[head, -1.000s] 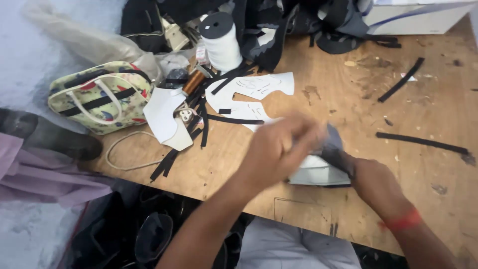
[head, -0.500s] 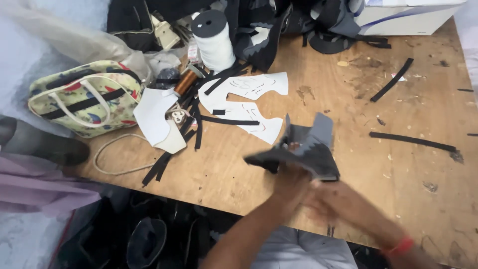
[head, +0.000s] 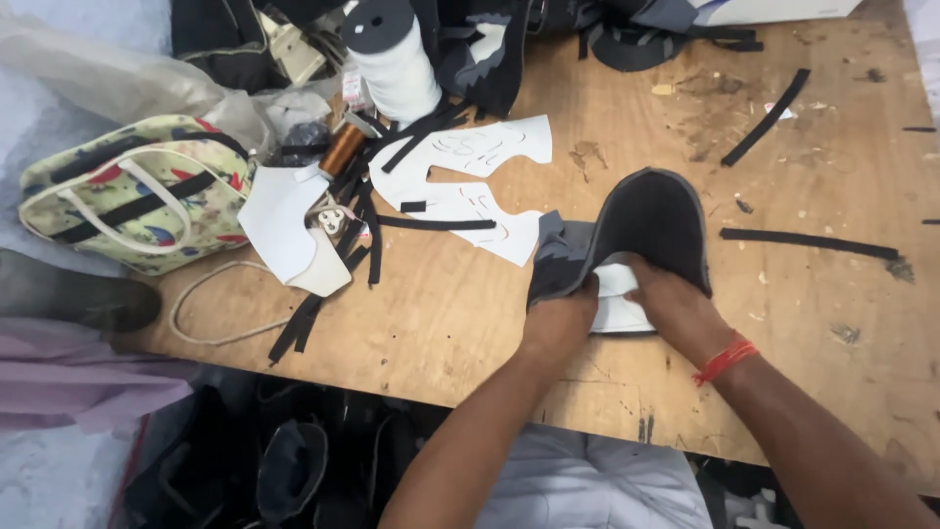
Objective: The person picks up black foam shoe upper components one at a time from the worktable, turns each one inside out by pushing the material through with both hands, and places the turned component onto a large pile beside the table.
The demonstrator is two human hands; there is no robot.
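Both my hands grip a dark grey shoe upper piece (head: 650, 223) with a white lining over the wooden table (head: 470, 323). My left hand (head: 560, 321) pinches its left flap, which folds down dark grey. My right hand (head: 674, 306), with a red thread on the wrist, holds the lower right edge where the white lining shows. The piece arches upward between the hands, its rounded end pointing away from me.
White paper patterns (head: 460, 176) and black strips (head: 436, 224) lie to the left. A white thread spool (head: 394, 61) stands at the back, a floral bag (head: 137, 191) at the left edge. Long black strips (head: 809, 240) lie at the right. Dark shoe parts pile at the back.
The hands have shifted on the dark piece: it was bunched and blurred in motion, and now it is spread open and arched between both hands, nearer the table's middle.
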